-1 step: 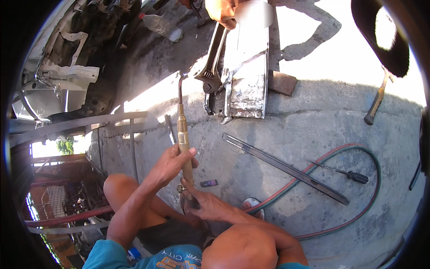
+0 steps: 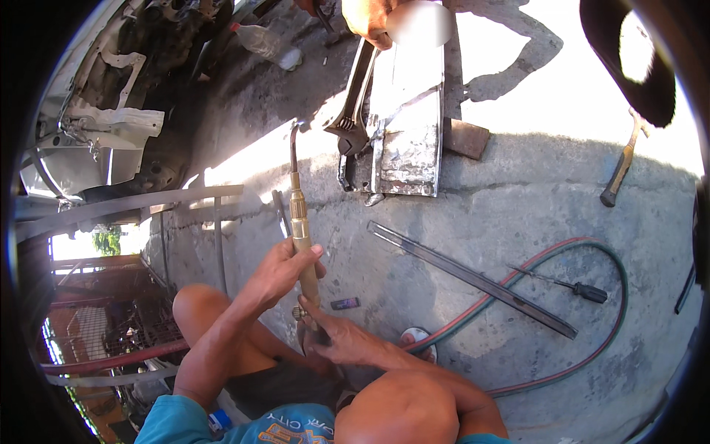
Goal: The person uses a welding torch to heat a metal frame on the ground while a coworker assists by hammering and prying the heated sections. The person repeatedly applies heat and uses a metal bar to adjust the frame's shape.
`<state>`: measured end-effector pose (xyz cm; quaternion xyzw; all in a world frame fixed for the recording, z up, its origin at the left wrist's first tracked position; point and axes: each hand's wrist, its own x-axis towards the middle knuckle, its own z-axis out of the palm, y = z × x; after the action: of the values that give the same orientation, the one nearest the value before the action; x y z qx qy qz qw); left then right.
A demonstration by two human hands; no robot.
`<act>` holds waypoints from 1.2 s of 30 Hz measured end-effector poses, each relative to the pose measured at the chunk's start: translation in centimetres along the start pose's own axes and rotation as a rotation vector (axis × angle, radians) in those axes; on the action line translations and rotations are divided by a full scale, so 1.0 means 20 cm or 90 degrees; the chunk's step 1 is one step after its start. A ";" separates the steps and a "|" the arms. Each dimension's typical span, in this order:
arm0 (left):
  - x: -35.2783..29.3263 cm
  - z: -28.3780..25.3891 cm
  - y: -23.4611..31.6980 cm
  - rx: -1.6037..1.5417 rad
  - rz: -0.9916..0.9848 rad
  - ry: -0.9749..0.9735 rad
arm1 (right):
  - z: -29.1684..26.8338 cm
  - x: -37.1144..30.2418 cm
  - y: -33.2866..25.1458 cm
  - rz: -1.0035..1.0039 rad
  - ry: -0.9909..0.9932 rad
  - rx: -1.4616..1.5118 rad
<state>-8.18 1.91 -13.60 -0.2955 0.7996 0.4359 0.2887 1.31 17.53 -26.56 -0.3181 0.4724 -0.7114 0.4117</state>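
My left hand (image 2: 285,270) is wrapped round the brass handle of a gas torch (image 2: 298,211), whose bent copper tip points up and away. My right hand (image 2: 336,333) grips the torch's lower end beside its valve knob (image 2: 299,312); some of its fingers are hidden. No flame is visible at the tip. To the right of the tip, another person's hand (image 2: 366,21) holds an adjustable wrench (image 2: 347,129) against the left edge of a long, worn metal panel (image 2: 410,159). The wrench jaws sit near the panel's bent, rusty end.
Red and green hoses (image 2: 625,296) loop over the concrete at right. Across them lies a metal strip (image 2: 473,277), near a screwdriver (image 2: 588,292). A hammer (image 2: 621,166) rests farther right, a lighter (image 2: 345,303) beside my hands. Metal framing (image 2: 133,207) and a plastic bottle (image 2: 266,46) are at left.
The torch tip has shifted slightly left, and the wrench head has moved a little. Both my hands keep their grip.
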 end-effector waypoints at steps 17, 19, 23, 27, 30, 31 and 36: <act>-0.07 -0.12 0.02 -0.090 0.026 -0.114 | -0.06 -0.20 -0.53 0.235 0.056 0.110; -0.08 -0.07 0.04 -0.075 0.024 -0.141 | -0.06 -0.24 -0.54 0.235 0.078 0.121; -0.08 0.02 0.03 -0.064 0.049 -0.159 | 0.00 -0.31 -0.54 0.231 0.135 0.179; -0.10 0.04 0.11 0.056 0.088 -0.201 | 0.07 -0.34 -0.51 0.175 0.234 0.278; -0.15 0.01 0.16 0.101 0.144 -0.249 | 0.09 -0.35 -0.52 0.187 0.306 0.256; -0.14 0.01 0.17 0.107 0.163 -0.259 | 0.09 -0.35 -0.56 0.206 0.334 0.213; -0.26 -0.09 0.25 0.400 0.459 -0.271 | -0.01 -0.34 -0.77 0.207 0.381 0.154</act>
<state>-8.71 3.68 -6.30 0.1942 0.8665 0.2970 0.3511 -0.07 26.88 -12.71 0.0347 0.5289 -0.7491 0.3973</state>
